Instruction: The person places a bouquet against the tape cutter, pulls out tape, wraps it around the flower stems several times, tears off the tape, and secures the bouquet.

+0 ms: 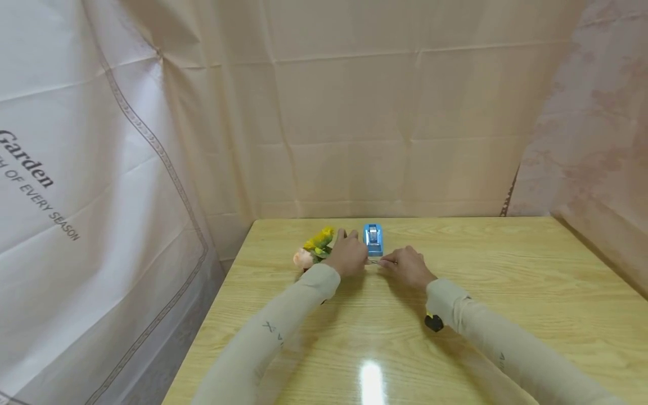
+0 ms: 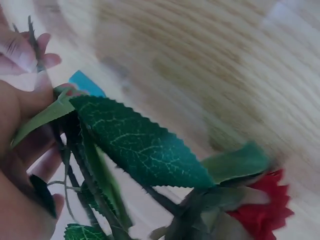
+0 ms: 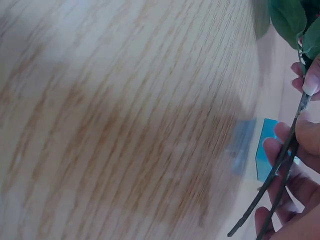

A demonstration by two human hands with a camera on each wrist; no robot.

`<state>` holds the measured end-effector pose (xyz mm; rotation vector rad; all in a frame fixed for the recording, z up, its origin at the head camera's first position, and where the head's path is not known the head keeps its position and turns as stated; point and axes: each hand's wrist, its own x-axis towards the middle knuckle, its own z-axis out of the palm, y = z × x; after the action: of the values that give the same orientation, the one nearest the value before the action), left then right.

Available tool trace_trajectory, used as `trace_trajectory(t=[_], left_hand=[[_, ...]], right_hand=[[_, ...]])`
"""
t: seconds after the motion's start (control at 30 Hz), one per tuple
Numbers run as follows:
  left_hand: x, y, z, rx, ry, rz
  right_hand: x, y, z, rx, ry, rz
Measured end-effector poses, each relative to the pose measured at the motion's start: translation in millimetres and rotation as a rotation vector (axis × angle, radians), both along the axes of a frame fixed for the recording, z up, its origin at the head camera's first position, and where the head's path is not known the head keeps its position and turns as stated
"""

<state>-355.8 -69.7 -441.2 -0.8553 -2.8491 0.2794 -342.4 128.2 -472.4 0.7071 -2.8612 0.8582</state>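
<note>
A small bunch of artificial flowers lies across my left hand (image 1: pixel 349 256), whose fingers grip its stems. The bunch has a yellow flower (image 1: pixel 320 239), a peach flower (image 1: pixel 303 258) and, in the left wrist view, a red flower (image 2: pixel 265 207) with green leaves (image 2: pixel 140 142). My right hand (image 1: pixel 410 266) pinches the stems (image 3: pixel 280 172) farther down, just below the left fingers. Two dark stem ends stick out past the right hand. A shiny, pale patch shows on the stems between the hands; I cannot tell what it is. Just beyond the hands stands a blue tape dispenser (image 1: pixel 373 240).
The wooden table (image 1: pixel 506 281) extends to both sides and toward me. A black and yellow object (image 1: pixel 433 322) shows under the right cuff, its kind unclear. Hanging cloth (image 1: pixel 354 112) encloses the table's back and sides.
</note>
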Motion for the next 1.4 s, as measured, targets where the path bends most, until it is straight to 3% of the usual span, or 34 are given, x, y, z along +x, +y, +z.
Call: trace_trajectory(t=[0.17, 0.4, 0.7, 0.8, 1.03, 1.23, 1.4], left_hand=[[4.0, 0, -0.3, -0.011, 0.073, -0.026], [7.8, 1, -3.1, -0.045, 0.121, -0.044], [9.8, -2, -7.3, -0.059, 0.168, -0.058], [9.4, -2, -7.7, -0.029, 0.142, -0.052], [2.7, -3, -4.2, 0.029, -0.02, -0.01], [-2.9, -2, -2.6, 0.008, -0.062, -0.001], [-1.1, 0, -0.8, 0.031, -0.106, 0.002]], right_hand=[[0.4, -1, 3.4, -0.001, -0.062, -0.021], [-0.7, -2, 6.5, 0.047, -0.024, -0.033], [0.3, -5, 9.0, 0.077, -0.058, -0.026], [-1.1, -4, 7.6, 0.081, -0.013, -0.037], [-2.7, 0, 3.6, 0.048, 0.104, -0.052], [-2.6, -1, 2.2, 0.013, 0.156, -0.038], [-2.1, -3, 1.0, -0.014, 0.16, -0.029]])
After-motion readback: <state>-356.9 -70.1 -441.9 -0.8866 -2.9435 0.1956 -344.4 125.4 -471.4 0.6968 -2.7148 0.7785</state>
